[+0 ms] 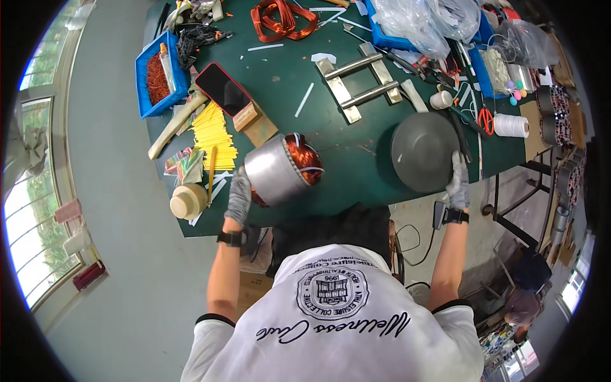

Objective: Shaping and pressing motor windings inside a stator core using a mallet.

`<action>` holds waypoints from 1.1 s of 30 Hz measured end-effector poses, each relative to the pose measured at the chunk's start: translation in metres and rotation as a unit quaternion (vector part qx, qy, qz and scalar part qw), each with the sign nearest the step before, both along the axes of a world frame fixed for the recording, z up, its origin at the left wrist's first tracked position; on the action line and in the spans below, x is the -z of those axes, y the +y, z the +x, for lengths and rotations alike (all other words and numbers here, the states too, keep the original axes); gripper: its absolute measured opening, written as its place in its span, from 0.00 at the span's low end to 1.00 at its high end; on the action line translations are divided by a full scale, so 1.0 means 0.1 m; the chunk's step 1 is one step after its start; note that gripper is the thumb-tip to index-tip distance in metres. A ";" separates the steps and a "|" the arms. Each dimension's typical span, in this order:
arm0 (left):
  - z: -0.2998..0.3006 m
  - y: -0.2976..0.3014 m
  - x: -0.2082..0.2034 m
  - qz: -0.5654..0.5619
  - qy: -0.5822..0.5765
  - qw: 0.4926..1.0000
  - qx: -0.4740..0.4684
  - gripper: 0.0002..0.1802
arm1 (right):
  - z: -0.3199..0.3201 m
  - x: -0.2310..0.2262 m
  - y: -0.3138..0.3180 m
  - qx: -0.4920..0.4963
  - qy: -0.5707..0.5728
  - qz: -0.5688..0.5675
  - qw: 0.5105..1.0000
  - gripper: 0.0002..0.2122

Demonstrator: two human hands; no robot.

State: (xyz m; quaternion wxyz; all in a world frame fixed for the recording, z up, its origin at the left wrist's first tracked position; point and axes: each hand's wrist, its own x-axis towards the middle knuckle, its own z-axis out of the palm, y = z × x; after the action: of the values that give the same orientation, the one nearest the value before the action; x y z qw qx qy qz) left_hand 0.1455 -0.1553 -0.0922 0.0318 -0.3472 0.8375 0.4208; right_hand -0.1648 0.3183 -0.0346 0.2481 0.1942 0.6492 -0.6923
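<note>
Currently, the left hand (238, 196) cups the left end of a copper-wound metal cylinder (273, 172) near the table's (349, 184) front edge; farther right along it, the right hand (457, 181) grips a dark round dish (425, 153) by its rim.

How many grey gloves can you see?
2. One is on the left hand, at the left end of the metal cylinder; the other is on the right hand, at the dark round piece. Clutter might hide more.

Left hand (239, 196) on cylinder (273, 172), right hand (457, 183) on dish (423, 154)
</note>
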 end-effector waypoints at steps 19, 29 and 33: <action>-0.23 -0.09 -0.12 -0.051 0.034 0.997 -0.044 0.26 | 0.86 0.04 -1.50 -0.394 0.379 0.343 0.764 0.17; 0.08 0.51 -0.68 0.518 0.126 0.803 -0.266 0.17 | 1.26 -0.12 -2.63 -0.463 -0.070 0.004 0.884 0.24; 0.12 0.57 -0.91 0.454 0.032 0.872 -0.181 0.16 | 1.38 -0.15 -2.43 -0.472 0.030 0.114 0.874 0.20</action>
State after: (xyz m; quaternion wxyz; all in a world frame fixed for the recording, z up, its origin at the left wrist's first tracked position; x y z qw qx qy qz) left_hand 0.1579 -0.0979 -0.0012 0.0823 -0.4261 0.4777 0.7639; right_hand -0.0264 0.0757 -0.0196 0.5019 -0.1285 0.7453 -0.4196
